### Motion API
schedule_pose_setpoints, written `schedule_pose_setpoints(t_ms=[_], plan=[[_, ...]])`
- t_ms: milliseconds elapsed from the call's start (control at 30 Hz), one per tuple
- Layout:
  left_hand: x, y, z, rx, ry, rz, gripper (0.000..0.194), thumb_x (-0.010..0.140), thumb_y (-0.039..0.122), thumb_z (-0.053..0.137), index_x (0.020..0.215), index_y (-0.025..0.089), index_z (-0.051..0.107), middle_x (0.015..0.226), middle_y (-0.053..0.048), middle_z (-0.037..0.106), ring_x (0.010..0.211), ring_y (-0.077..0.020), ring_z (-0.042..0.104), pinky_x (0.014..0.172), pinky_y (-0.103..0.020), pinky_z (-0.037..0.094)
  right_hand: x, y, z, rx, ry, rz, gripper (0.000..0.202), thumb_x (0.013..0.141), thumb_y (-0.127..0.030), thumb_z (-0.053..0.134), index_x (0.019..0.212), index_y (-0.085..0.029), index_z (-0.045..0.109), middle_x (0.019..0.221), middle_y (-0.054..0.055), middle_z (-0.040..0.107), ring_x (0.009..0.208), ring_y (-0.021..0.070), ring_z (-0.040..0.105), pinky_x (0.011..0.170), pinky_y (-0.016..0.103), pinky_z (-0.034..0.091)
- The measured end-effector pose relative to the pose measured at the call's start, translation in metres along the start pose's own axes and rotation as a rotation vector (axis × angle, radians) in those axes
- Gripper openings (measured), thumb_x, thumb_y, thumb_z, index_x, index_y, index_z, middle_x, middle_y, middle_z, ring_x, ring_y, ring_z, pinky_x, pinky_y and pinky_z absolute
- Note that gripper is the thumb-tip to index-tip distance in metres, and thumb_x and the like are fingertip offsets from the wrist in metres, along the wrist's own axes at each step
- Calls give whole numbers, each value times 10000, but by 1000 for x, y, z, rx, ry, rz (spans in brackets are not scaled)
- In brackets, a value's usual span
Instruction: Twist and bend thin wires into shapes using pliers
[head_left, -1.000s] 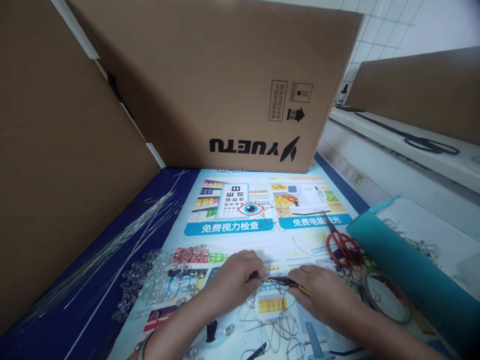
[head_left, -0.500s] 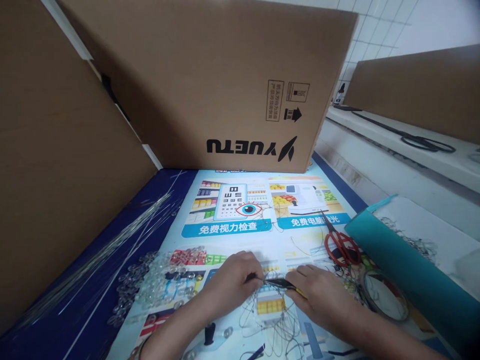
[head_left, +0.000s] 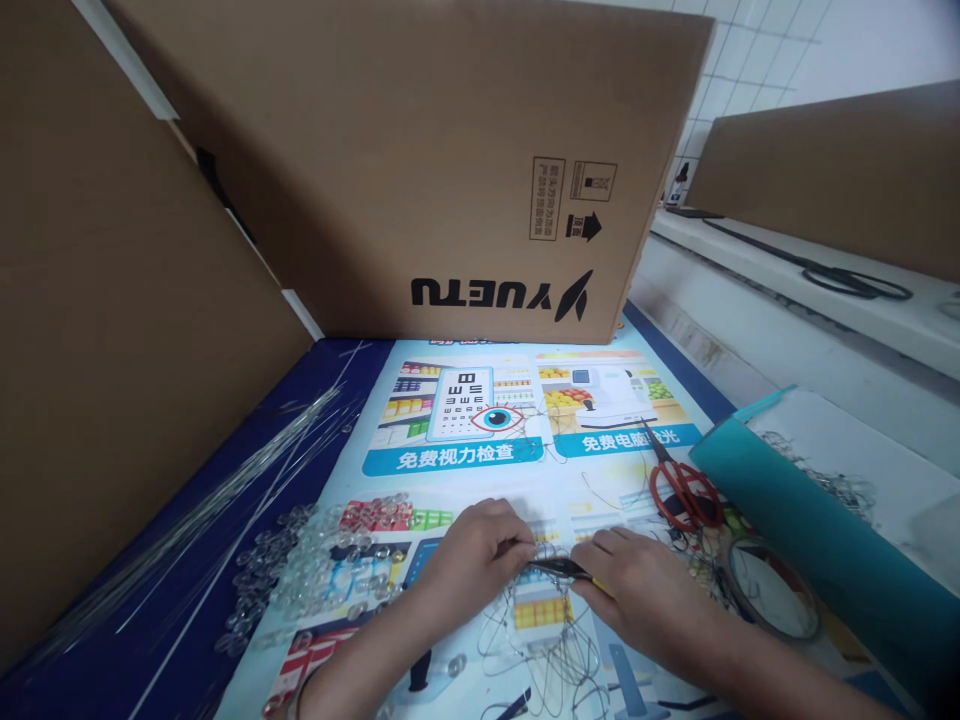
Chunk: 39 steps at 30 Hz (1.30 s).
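Observation:
My right hand (head_left: 637,580) is closed around a pair of pliers (head_left: 559,568) with dark jaws and a yellow handle. The jaws point left and reach the fingertips of my left hand (head_left: 480,550). Those fingertips are pinched together on what looks like a thin wire; the spot itself is mostly hidden. Below and between both hands lies a loose tangle of thin bent wires (head_left: 555,650). Red-handled scissors (head_left: 686,495) rest just beyond my right hand, beside a roll of tape (head_left: 772,588).
Clear beads (head_left: 300,560) are spread left of my left hand. A bundle of straight wires (head_left: 225,490) lies on the blue surface. At right stands a teal-sided box (head_left: 810,540) with wire pieces in it. Cardboard panels (head_left: 420,180) rise behind and to the left.
My left hand's fingers have closed in a little and shifted slightly right, toward the plier jaws. My right hand and the pliers stay nearly where they were.

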<state>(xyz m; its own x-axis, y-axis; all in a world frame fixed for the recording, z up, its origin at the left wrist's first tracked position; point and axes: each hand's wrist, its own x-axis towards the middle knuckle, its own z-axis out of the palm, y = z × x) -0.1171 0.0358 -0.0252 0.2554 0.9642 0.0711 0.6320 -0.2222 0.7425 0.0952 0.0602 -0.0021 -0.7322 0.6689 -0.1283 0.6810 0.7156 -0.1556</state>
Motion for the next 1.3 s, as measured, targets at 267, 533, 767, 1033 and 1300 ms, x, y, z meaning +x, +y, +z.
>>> schedule_pose_setpoints(t_ms=[267, 533, 767, 1033, 1300], plan=[[1, -1, 4, -9, 24, 16, 156, 779, 103, 534, 656, 182, 589, 681, 20, 575, 711, -134, 536, 641, -235, 362, -2, 2, 1, 14, 20, -24, 77, 842, -273, 523, 890, -227, 562, 844, 24, 582, 801, 201, 510, 654, 297, 316], [1, 0, 2, -20, 20, 6, 153, 778, 108, 536, 649, 177, 582, 682, 20, 568, 700, -127, 532, 624, -225, 353, -1, 1, 1, -3, 39, -56, 76, 838, -266, 531, 896, -219, 542, 875, 37, 553, 835, 213, 473, 710, 323, 319], [2, 0, 3, -10, 24, 6, 162, 779, 104, 535, 636, 173, 569, 663, 22, 567, 688, -126, 529, 623, -226, 348, 0, 3, 10, -138, 99, -140, 66, 838, -249, 542, 890, -211, 524, 845, 37, 549, 790, 217, 455, 679, 339, 288], [2, -1, 3, -14, 14, 29, 159, 788, 105, 535, 648, 174, 565, 671, 26, 569, 691, -122, 522, 629, -228, 343, 1, 7, 16, -217, 140, -200, 57, 834, -228, 558, 864, -205, 515, 807, 27, 544, 753, 210, 441, 649, 335, 266], [1, 0, 4, -17, 7, 67, 179, 790, 73, 510, 643, 174, 519, 661, 29, 540, 684, -123, 500, 632, -233, 332, 2, 6, 12, -146, 131, -183, 43, 845, -247, 547, 867, -215, 530, 819, 15, 563, 774, 200, 451, 682, 324, 286]])
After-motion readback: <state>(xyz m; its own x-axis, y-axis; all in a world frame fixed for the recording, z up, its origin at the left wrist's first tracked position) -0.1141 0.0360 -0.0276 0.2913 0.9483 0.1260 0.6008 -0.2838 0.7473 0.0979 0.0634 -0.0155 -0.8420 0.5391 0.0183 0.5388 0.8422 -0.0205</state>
